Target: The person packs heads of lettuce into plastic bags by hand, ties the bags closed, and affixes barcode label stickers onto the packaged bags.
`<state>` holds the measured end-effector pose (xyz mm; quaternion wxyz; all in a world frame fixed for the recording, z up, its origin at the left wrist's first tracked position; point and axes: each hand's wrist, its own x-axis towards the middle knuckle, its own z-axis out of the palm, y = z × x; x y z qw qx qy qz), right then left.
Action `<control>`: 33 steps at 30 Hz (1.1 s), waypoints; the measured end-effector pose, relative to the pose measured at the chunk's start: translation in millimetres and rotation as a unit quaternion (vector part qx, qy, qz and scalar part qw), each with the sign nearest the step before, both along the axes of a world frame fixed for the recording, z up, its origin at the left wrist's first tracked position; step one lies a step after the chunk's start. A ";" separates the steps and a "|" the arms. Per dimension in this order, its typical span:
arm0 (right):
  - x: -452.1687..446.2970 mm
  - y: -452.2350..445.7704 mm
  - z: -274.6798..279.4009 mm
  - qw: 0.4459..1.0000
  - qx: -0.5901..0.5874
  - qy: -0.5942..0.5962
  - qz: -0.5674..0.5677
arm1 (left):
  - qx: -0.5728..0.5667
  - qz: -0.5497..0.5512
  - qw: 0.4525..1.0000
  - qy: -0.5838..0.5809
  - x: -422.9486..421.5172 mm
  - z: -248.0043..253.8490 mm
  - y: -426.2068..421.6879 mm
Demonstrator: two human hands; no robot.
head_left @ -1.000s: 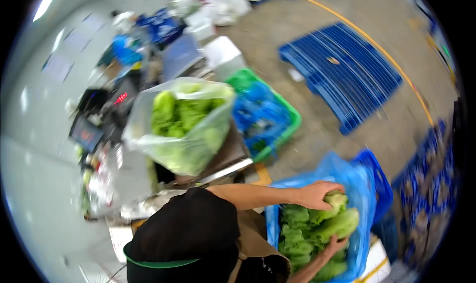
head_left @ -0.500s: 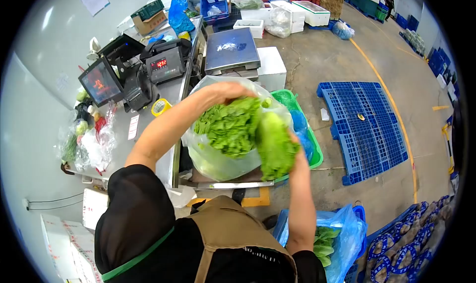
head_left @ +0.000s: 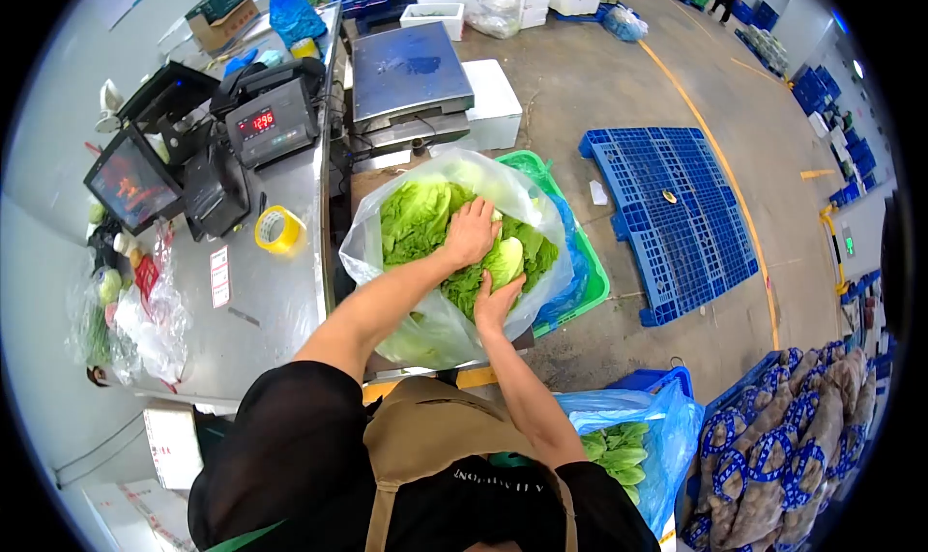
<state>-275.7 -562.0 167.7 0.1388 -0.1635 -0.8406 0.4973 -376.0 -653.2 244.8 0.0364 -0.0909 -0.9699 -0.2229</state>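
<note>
Left hand (head_left: 471, 234) and right hand (head_left: 497, 303), both on the lettuce (head_left: 416, 218)!
The left fingers lie extended and slightly parted over the leaves; the right ones curve against a pale lettuce head (head_left: 504, 260) just below the left fingertips, though how firm that hold is, I cannot tell. All around the fingers stands the plastic bag (head_left: 406, 334). Beyond and left of them, the red display (head_left: 258, 122) glows 1296, any decimal point too small to call! Closer, left of the fingers, a white label (head_left: 220, 276) carries red print, too small to read. Nearer the body than the fingers, white lettering (head_left: 501, 481) curves along, only partly legible.
</note>
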 end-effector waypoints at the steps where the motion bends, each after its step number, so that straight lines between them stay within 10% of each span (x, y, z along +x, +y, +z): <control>1: -1.1 5.8 4.1 1.000 0.003 -0.011 0.007 | -0.001 0.001 1.000 0.003 -0.7 -1.8 5.0; 4: -14.4 49.7 47.0 0.967 -0.122 -0.150 0.168 | -0.084 0.063 0.988 0.109 7.9 16.5 18.2; 8: -51.1 110.3 113.3 0.927 0.018 -0.208 0.311 | -0.065 0.000 0.987 0.144 42.9 32.3 45.7; 10: -58.0 94.9 140.5 0.940 0.292 0.013 0.175 | -0.084 -0.007 0.988 0.128 39.1 18.7 49.0; 13: -87.8 84.5 140.9 0.911 0.342 0.057 0.223 | -0.110 -0.005 0.991 0.071 24.5 11.3 41.8; 17: -152.4 96.7 107.6 0.909 0.159 0.157 0.353 | -0.097 -0.039 0.992 0.069 31.3 -2.3 31.5; 20: -184.0 79.7 160.2 0.951 -0.248 -0.014 0.186 | -0.097 -0.053 0.993 0.042 42.4 12.1 33.8; 23: -177.6 44.6 224.4 0.949 -0.242 -0.026 0.200 | -0.120 -0.053 0.991 0.030 44.9 -4.9 28.7; 33: -185.6 98.4 159.4 0.965 0.024 0.091 0.243 | -0.187 -0.059 0.980 -0.032 38.1 -4.3 44.2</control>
